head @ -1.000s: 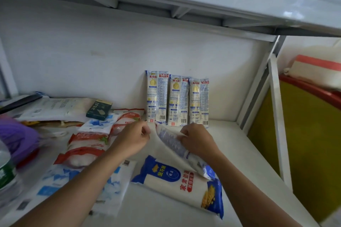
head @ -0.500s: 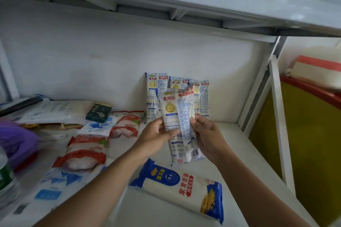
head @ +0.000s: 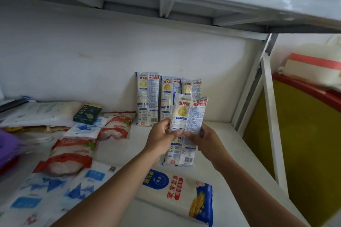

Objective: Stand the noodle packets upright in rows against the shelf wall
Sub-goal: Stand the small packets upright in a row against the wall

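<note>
Above shelf [head: 219,134], left hand [head: 160,139], right hand [head: 207,141] fingers [head: 175,132] pinch upright packet [head: 188,112] labelled 金龙鱼

Both forearms bare, angled in from below held noodle packet [head: 187,114], converging on it. Left hand [head: 160,137] gripped packet's left edge, thumb across front. Right hand [head: 207,141] gripped right edge, thumb on front. Thumb tips nearly touching mid-packet.

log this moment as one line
hands: left hand and right hand grip held packet | held packet: upright, in front of row | row: three packets upright against wall
</note>
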Demonstrator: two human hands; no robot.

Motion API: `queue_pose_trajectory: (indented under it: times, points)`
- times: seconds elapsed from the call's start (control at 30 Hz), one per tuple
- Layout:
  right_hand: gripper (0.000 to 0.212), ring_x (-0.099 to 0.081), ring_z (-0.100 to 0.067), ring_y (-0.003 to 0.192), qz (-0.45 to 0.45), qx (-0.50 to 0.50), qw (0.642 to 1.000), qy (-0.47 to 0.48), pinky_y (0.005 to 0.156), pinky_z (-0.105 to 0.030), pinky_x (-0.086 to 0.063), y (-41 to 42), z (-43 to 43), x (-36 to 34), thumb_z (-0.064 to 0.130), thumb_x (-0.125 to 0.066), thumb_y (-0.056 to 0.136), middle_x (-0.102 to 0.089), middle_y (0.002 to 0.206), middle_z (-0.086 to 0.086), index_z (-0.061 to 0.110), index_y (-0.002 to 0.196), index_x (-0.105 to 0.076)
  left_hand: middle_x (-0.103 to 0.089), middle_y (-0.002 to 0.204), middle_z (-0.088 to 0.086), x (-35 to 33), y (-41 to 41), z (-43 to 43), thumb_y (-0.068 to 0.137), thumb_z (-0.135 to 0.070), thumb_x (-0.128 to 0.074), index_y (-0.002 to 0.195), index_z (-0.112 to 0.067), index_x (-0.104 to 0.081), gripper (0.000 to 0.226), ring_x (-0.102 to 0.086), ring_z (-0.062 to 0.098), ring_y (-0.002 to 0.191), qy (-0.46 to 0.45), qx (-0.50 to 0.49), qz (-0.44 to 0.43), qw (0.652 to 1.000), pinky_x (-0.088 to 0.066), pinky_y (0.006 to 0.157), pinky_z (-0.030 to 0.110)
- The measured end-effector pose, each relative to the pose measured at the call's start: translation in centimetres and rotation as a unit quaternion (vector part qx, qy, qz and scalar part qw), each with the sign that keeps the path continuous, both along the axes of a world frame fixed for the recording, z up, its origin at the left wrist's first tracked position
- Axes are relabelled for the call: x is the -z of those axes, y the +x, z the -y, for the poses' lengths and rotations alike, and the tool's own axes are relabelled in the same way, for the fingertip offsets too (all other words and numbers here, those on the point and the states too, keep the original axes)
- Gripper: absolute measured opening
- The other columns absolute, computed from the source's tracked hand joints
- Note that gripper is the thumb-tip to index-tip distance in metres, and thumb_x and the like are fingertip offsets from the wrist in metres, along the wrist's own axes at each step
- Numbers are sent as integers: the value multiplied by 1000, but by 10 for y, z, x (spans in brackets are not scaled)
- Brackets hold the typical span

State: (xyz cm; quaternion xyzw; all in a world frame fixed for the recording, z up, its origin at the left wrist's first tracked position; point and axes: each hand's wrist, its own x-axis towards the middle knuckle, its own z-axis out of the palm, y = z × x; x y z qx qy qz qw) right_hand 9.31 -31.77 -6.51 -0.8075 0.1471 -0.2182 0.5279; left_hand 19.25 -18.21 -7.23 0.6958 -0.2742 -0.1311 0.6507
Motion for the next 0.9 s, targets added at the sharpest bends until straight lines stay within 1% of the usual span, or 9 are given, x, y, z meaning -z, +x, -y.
queue_pose_trajectory:
  times: [0.1,0.23,0.33,0.4,0.57,0.67,0.77,0.83,0.9]
  points:
    - [18,-72,0,70,-5,9,999,40,53,-12,-50,1,11,9,32,-72,94,-77,92,11,32,111,-65,-76,103,-11,3,-3,14,92,-17,-74,111,-25,-72,21,-69,2,97,-9,-12,-6,1000,-49,77,19]
    - [23,-78,-16,85,-6,0,995,95,71,-30,-63,6,20,29,26,-72,94,-79,98,1,25,116,-65,-78,104,-8,-1,-2,25,91,-16,-74,114,-22,-71,24,-73,2,91,-61,-15,-45,997,-52,77,21]
    - [22,-77,-20,85,33,39,994,100,72,-30,-62,14,30,37,27,-69,96,-79,98,-4,21,118,-66,-79,106,-6,-8,3,31,91,-18,-74,112,-24,-73,22,-75,6,96,-84,10,-51,995,-59,87,30]
    - [22,-75,-22,84,49,70,990,111,71,-31,-62,16,39,43,28,-68,97,-79,97,-5,19,117,-67,-78,106,-10,-13,6,34,92,-21,-73,110,-32,-70,21,-74,5,98,-88,32,-66,993,-58,92,29]
    - [16,-76,-15,78,74,142,973,168,70,-35,-64,15,68,53,30,-68,97,-79,94,2,22,111,-68,-69,131,-8,-18,15,33,96,-19,-69,141,-25,-58,47,-68,10,117,-70,59,-76,993,-58,96,34]
    - [18,-73,-21,80,79,180,967,161,73,-41,-63,19,96,51,30,-67,97,-77,100,-6,20,112,-67,-70,129,-5,-16,18,30,96,-16,-68,139,-22,-60,45,-69,12,115,-63,40,-90,993,-59,91,31]
    - [26,-71,-21,80,80,205,960,171,67,-35,-63,23,123,53,31,-65,99,-73,100,-7,15,119,-62,-74,121,-5,-17,20,29,97,-15,-67,132,-22,-65,36,-71,13,110,-43,32,-108,993,-59,89,32]
    - [28,-71,-24,87,81,222,954,186,76,-42,-63,29,140,55,32,-64,99,-71,103,-7,16,121,-59,-76,116,-5,-17,20,27,97,-18,-66,127,-23,-68,30,-73,13,106,-27,41,-120,992,-59,86,32]
    - [38,-72,-30,98,84,239,947,197,77,-43,-63,39,157,56,34,-66,97,-71,115,-12,12,127,-58,-75,116,-6,-16,17,25,98,-20,-66,126,-23,-68,29,-73,11,105,-12,55,-117,992,-60,85,32]
